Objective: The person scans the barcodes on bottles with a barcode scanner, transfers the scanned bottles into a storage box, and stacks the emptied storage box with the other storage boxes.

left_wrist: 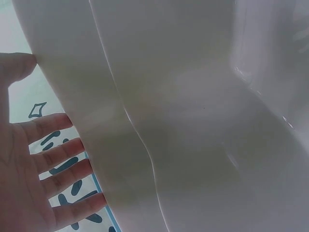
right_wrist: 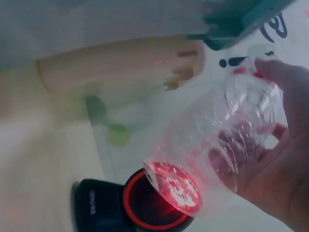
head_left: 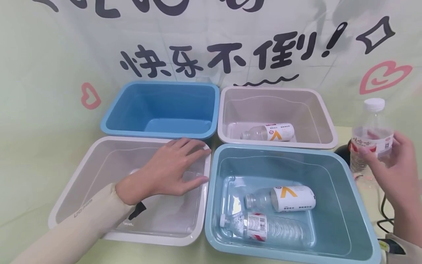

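Observation:
My right hand [head_left: 400, 172] grips a clear plastic bottle [head_left: 372, 145] with a white cap and a red-and-white label, upright to the right of the bins. In the right wrist view, red light falls on the base of that bottle. Just below it is a black device [right_wrist: 157, 205] with a glowing red ring. My left hand [head_left: 168, 167] spreads over the front left grey bin [head_left: 158, 240], holding nothing, its fingertips at the rim. The left wrist view shows those fingers straight along the edge.
Inside the front right teal bin [head_left: 354, 205] lie a white-labelled bottle [head_left: 293, 198] and a clear bottle [head_left: 280, 229]. Another white-labelled bottle [head_left: 277, 132] lies in the back right pinkish-grey bin [head_left: 326, 113]. A blue bin [head_left: 161, 102] stands back left, before a printed wall sheet [head_left: 204, 33].

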The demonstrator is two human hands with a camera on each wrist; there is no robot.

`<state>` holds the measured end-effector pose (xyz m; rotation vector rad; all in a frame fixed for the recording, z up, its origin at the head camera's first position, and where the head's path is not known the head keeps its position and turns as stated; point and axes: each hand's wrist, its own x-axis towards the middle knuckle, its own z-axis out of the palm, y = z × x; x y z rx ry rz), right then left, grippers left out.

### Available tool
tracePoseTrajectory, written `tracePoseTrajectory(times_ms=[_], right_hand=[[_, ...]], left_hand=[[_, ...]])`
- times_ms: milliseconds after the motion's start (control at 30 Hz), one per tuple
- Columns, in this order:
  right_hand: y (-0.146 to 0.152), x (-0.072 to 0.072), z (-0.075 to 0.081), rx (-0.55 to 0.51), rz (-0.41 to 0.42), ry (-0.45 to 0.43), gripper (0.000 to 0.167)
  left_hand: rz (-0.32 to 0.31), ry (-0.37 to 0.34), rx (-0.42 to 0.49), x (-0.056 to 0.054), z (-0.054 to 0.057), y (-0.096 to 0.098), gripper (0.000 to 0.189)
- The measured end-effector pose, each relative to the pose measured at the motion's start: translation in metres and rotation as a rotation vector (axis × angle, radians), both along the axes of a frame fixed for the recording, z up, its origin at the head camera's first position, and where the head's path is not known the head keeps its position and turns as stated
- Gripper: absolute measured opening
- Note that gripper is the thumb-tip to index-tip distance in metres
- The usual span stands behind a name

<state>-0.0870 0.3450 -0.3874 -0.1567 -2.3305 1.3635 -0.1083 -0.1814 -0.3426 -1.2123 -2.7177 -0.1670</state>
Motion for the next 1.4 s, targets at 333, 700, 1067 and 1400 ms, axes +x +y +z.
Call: tracePoseTrajectory(times_ms=[333,700,1067,1400], right_hand=[[-0.008,-0.027,0.037,-0.055,0.133,0.043,0.072],[-0.038,-0.057,0.089,0.108,0.201,0.120,0.071],[-0.068,-0.081,0.118,0.025,0.299,0.182,0.070],[-0.099,-0.089,0.148,0.042,0.314,0.173,0.070]], left_hand=[[0.000,0.007,0.002,-0.002,0.001,0.000,0.066],[0.004,0.012,0.001,0.000,0.000,-0.001,0.066],[0.003,0.005,0.004,0.001,-0.001,-0.002,0.066],[-0.001,0.008,0.001,0.001,-0.002,0.000,0.067]])
